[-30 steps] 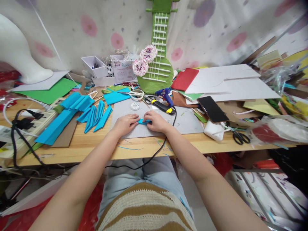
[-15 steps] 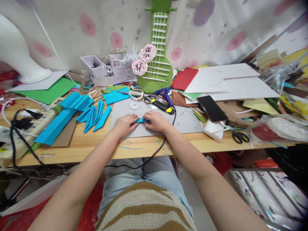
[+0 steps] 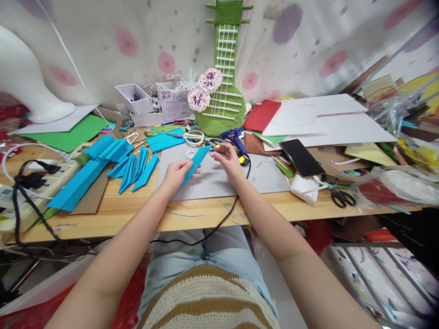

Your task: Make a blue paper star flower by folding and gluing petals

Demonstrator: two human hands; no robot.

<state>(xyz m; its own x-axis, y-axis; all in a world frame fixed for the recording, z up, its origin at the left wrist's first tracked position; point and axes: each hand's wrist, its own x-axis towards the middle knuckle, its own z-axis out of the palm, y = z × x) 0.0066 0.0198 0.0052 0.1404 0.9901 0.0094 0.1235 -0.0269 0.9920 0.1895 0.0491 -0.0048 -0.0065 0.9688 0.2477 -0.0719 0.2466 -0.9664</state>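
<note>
My left hand point(image 3: 174, 175) is closed on the lower end of a folded blue paper strip point(image 3: 195, 163) and holds it tilted up above the grey cutting mat point(image 3: 264, 176). My right hand point(image 3: 227, 160) hovers just right of the strip's upper end, fingers loosely curled and apart, holding nothing that I can see. Several more folded blue paper pieces point(image 3: 135, 167) lie on the wooden table to the left of the mat.
A blue glue gun point(image 3: 235, 139) with a black cord, white-handled scissors point(image 3: 192, 136) and a tape roll point(image 3: 190, 152) lie behind the mat. A black phone point(image 3: 302, 156) and black scissors point(image 3: 341, 197) are to the right. A power strip point(image 3: 44, 176) sits left, a green paper guitar point(image 3: 224, 91) behind.
Both hands were pressing the blue strip flat on the mat. Now the left hand has lifted it up and the right hand has let go and moved back toward the glue gun.
</note>
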